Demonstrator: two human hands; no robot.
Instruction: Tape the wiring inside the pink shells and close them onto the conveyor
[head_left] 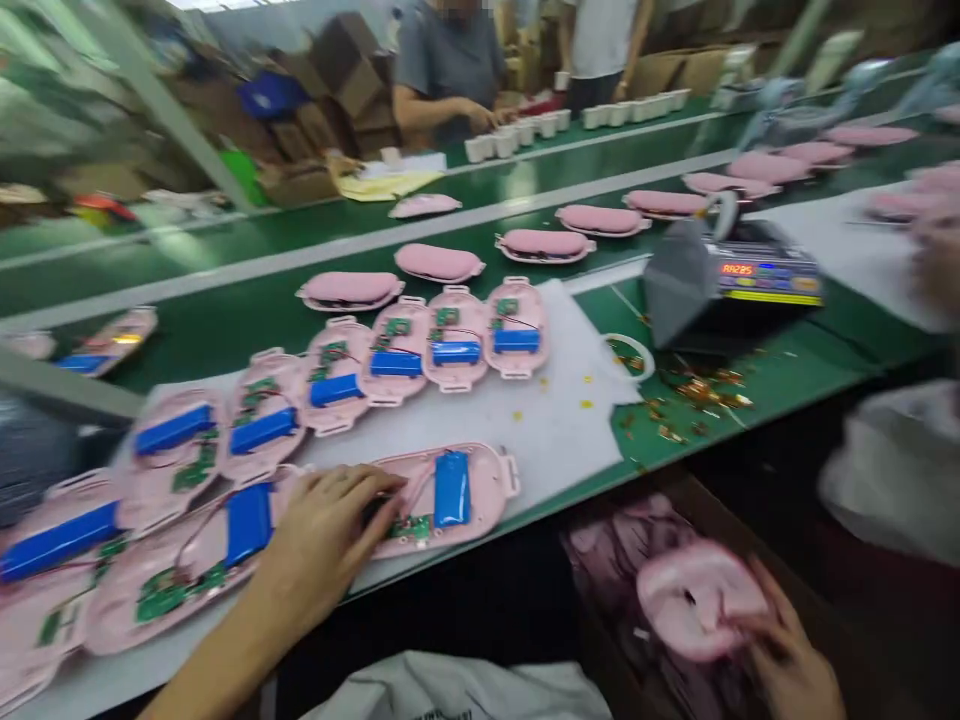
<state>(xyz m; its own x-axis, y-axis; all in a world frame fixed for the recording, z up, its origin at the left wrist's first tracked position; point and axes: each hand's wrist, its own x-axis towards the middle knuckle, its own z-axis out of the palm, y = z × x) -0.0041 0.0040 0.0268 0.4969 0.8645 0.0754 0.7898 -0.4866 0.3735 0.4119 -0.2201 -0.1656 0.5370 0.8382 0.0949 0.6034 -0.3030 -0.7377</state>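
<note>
Right hand [799,650] apparently holds a blurred pink shell [703,618].

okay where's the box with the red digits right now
In the head view, the red-digit box stands right of centre on the green table, just behind the scattered gold bits.

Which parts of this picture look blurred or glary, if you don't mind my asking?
In the head view, the right hand and its pink piece look smeared; in the same head view, the left hand is clearer, and the green surface shows pale glare.
</note>
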